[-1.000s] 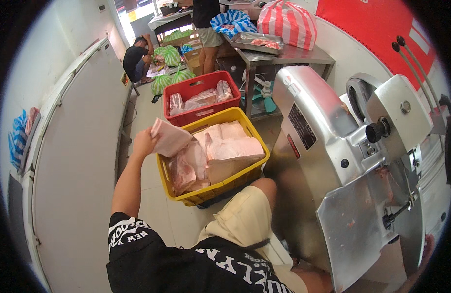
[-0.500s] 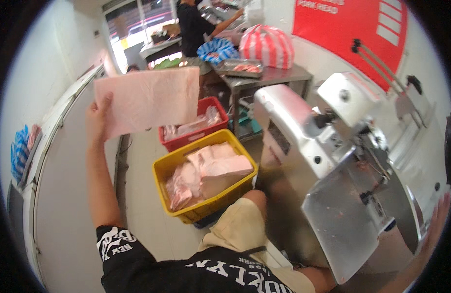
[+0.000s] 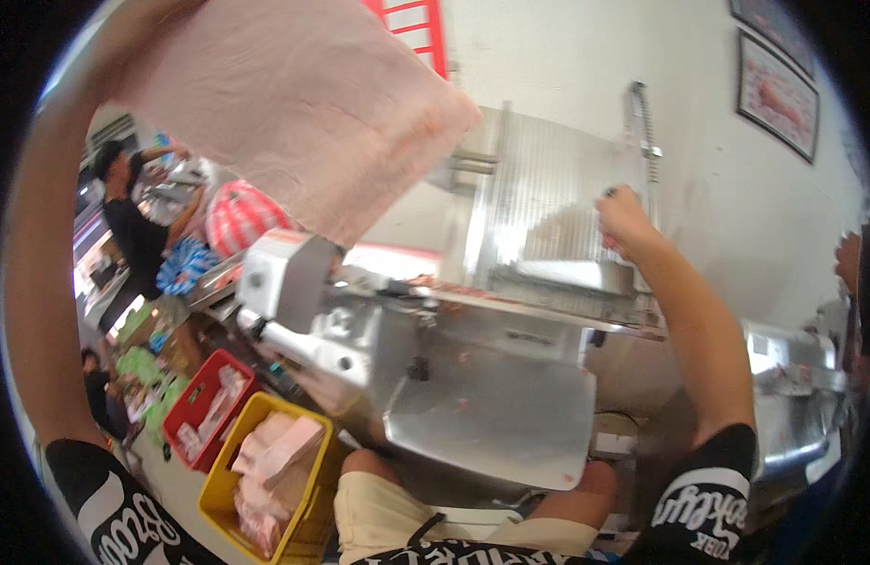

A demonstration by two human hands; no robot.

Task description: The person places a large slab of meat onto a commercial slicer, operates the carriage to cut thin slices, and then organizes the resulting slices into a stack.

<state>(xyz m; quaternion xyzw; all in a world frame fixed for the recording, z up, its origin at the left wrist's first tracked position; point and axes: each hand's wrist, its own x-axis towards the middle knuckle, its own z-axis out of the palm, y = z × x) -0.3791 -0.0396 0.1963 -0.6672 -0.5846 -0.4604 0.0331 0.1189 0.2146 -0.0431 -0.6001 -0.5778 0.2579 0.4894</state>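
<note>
A broad, flat, pale pink slab of pork [image 3: 303, 113] hangs raised at the upper left, over the near part of a metal meat slicer [image 3: 491, 386]. My left hand [image 3: 157, 13] grips it by its upper left corner; the hand is blurred and partly cut off by the picture's edge. On the slicer's far right side, my right hand [image 3: 626, 221] is closed beside the ribbed metal carriage [image 3: 548, 188]. Whatever its fingers hold there is hidden. Small meat scraps dot the slicer's plate.
A yellow crate [image 3: 314, 461] of pork pieces stands at the lower left, against a red crate [image 3: 209, 377] with more meat. Further back a person [image 3: 138, 226] works by striped bags [image 3: 246, 217]. Another metal machine [image 3: 793, 395] stands at the right. Framed pictures [image 3: 777, 94] hang on the wall.
My view has swung right toward the slicer. The slab has come up and over toward the machine in my left hand. My right hand has moved to the slicer's carriage and closed.
</note>
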